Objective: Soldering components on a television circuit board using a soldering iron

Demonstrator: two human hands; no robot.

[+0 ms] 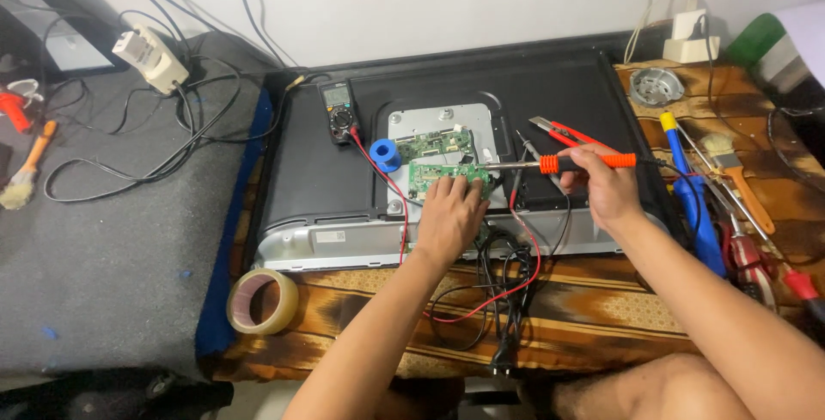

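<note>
Left hand point(449, 214) laid palm-down, fingers spread, on the near edge of a green circuit board point(447, 175), not closed round anything. Right hand point(604, 186) clamped on the orange-handled soldering iron point(567, 162), held almost level, metal tip pointing left and reaching just to the board's right edge. Board resting on the silver metal plate point(438, 119) at the middle of a black flat-screen panel point(567, 94) lying face-down on the counter point(601, 308). Second green board point(440, 142) just behind the first. Blue solder spool point(385, 154) standing just left of the boards. Black multimeter point(338, 111) lying farther left on the panel, its red lead point(387, 184) trailing down toward the near edge. Tangle of black and red cables point(503, 287) bunched below the hands. Roll of tan tape point(262, 301) at the counter's near left corner. Blue-handled screwdriver point(692, 188), paintbrush point(730, 167) and red pliers point(567, 135) lying to the right, well clear of the board. White power strip point(153, 57) on the grey surface far left.
</note>
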